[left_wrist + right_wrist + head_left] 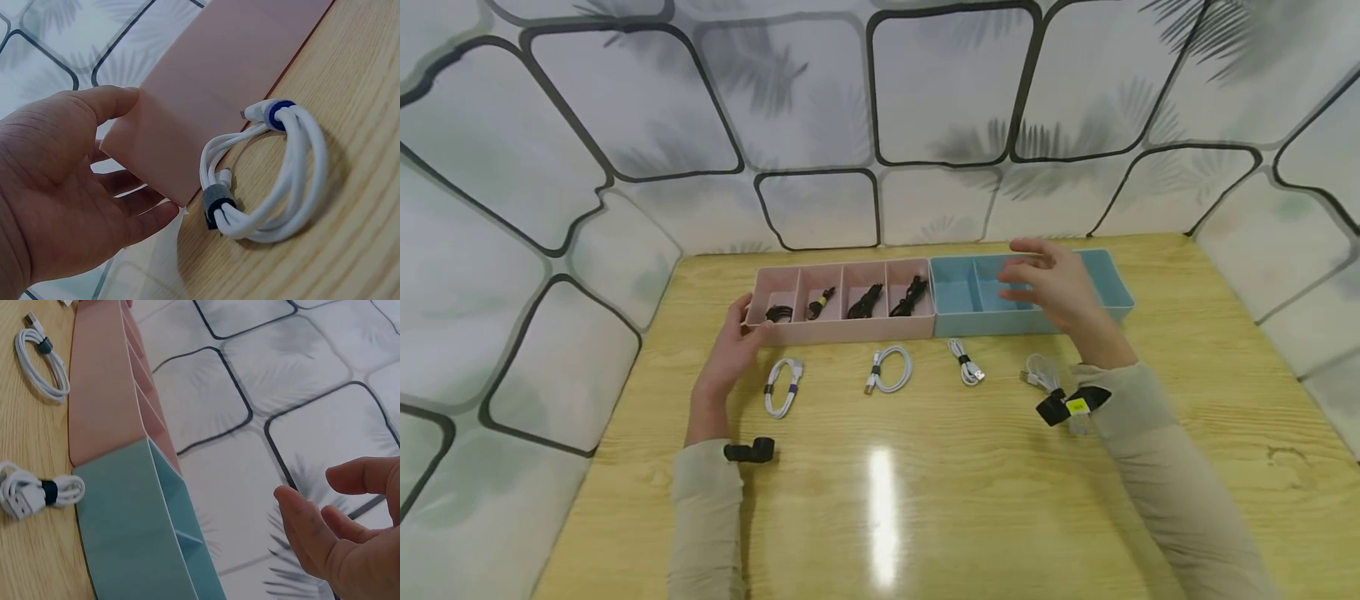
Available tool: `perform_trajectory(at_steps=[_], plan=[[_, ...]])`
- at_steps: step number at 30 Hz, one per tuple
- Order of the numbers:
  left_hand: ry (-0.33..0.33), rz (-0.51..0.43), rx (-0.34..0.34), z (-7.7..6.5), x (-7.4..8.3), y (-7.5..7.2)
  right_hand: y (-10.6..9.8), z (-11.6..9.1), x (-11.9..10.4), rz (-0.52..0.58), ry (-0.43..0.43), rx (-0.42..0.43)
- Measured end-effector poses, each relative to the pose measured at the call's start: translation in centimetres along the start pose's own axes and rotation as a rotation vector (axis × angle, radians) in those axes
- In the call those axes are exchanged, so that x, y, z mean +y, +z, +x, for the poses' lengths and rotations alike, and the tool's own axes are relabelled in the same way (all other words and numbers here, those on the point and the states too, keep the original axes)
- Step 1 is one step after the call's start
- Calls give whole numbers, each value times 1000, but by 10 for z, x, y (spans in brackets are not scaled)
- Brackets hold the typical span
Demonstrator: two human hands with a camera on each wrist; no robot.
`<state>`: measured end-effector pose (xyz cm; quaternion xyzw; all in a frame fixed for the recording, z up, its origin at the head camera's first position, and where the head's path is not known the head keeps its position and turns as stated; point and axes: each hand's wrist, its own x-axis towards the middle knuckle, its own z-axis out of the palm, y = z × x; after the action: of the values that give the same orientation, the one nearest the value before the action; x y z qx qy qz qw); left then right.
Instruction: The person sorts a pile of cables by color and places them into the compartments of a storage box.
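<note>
Pink plastic sits in the grip of my left hand [730, 354]: my thumb lies against the front of the pink box [850, 333] near its corner, and my fingers bend round its left end. Inside the box, four compartments stand in a row, each with a bundled black cable: one at the left [779, 313], one with a yellow band [821, 305], then two more [866, 302] [910, 297]. Touching its right end is the blue box [992, 325], and over that I hold my right hand [1056, 287] in the air, fingers apart and softly bent, grasping nothing. On the wooden table [820, 500], in front of the boxes, lie a looped white cable [317, 156] near my left hand, a second white loop [877, 368], a folded white cable [966, 365] with a dark band, and a pale cable bundle [1042, 372] partly hidden by my right wrist's black camera mount [1054, 410].
</note>
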<state>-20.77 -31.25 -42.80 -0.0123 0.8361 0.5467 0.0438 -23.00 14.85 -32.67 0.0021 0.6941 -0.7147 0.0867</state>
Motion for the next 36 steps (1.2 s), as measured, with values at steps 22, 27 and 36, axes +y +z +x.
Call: perform_trajectory(at_steps=[22,27,36], plan=[[-12,45,1,-2,2,1,-69,-28,50,-258,-102,-199],[-6,65,9,-3,-1,1,-82,-36,48,-454,-59,-332],[-8,58,9,-3,3,2,-97,-40,53,-659,66,-433]])
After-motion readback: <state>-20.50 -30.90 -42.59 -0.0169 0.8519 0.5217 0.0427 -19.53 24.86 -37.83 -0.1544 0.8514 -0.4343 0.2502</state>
